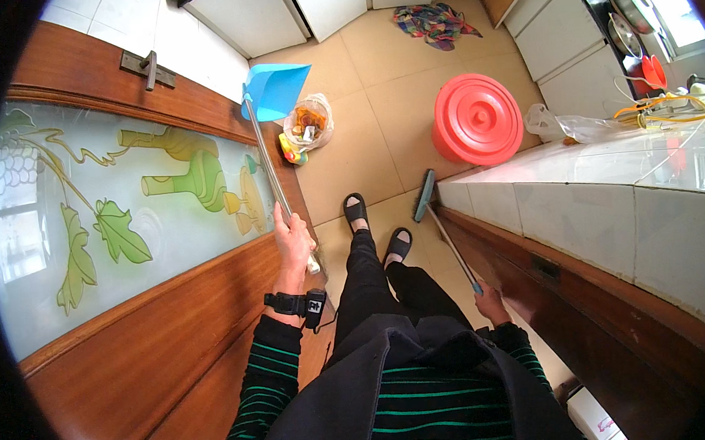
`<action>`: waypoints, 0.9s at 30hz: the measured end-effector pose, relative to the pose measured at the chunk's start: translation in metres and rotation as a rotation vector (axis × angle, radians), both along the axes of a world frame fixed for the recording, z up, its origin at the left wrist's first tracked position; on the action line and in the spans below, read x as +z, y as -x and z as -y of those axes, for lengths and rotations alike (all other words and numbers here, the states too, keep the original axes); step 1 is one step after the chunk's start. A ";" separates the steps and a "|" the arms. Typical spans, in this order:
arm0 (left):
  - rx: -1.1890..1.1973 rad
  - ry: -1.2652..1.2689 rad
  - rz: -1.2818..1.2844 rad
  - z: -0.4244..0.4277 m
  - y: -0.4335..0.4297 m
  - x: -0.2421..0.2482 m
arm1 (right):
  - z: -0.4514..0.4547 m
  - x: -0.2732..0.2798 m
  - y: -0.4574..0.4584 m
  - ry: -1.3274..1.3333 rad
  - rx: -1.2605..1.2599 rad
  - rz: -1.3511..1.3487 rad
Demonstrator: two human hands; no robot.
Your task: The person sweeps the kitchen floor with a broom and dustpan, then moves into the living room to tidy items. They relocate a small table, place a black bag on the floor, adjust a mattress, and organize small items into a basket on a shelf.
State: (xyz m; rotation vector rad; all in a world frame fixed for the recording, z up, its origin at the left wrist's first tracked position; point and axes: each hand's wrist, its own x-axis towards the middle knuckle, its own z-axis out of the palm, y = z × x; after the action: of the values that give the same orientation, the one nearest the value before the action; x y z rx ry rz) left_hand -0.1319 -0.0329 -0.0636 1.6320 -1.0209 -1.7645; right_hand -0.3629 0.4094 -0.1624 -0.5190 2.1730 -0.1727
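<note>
My left hand is closed around the metal handle of a blue dustpan. The pan is lifted, beside the wooden door with its painted glass panel. In my right hand is the upper end of a long-handled brush; its grey-green head is at floor level near the tiled ledge. A small bin lined with a plastic bag, with rubbish inside, stands close to the dustpan. Ahead on the right is a red lidded bucket.
A crumpled checked cloth lies on the tiled floor by the white cabinets. Plastic bags and cables rest on the tiled ledge at right. A yellow packet touches the bin. Pans stand by the window.
</note>
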 end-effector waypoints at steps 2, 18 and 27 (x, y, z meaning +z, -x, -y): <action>-0.019 0.029 -0.057 0.006 -0.003 -0.006 | 0.000 0.000 -0.001 0.003 -0.005 -0.010; 0.002 -0.053 -0.012 -0.007 -0.026 -0.148 | -0.026 -0.012 -0.010 0.067 -0.089 -0.005; 0.014 0.019 -0.049 -0.005 -0.047 -0.099 | -0.014 -0.010 -0.007 0.082 -0.019 -0.034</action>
State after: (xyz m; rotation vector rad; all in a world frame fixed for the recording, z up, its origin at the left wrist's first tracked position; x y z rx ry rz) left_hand -0.0844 -0.0282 -0.1624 1.5731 -0.9987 -1.7707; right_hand -0.3555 0.4230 -0.1721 -0.5512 2.2115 -0.2656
